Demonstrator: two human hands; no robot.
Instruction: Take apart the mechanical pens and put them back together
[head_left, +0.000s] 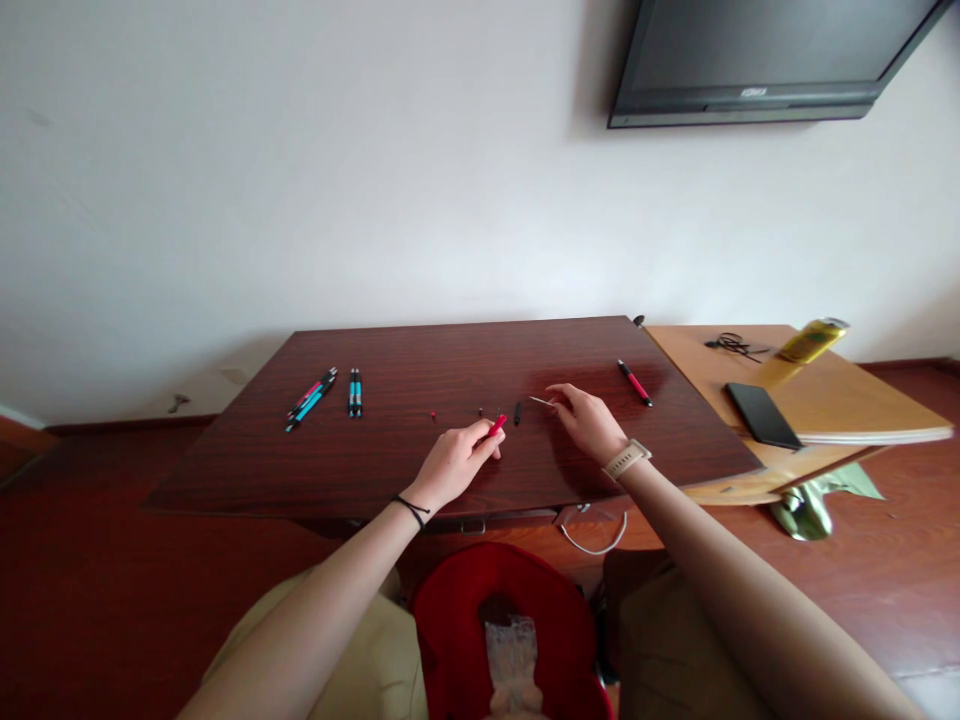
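My left hand (459, 462) is closed around a red pen barrel (497, 425), which points up and to the right. Between the fingers of my right hand (589, 425) is a thin, pale pen refill (541, 401), its tip toward the left. A short black pen part (517, 412) lies on the table between both hands. Beyond my left hand sits a tiny dark piece (481, 411), too small to name, and farther left a tiny red piece (433, 414). An assembled red and black pen (635, 383) rests to the right of my right hand.
On the dark wooden table (420, 360), several pens (311, 399) lie in a pile at left, beside two blue and black pens (355, 393). A lower wooden table at right bears a phone (763, 414), a cable (735, 346) and a yellow can (811, 341).
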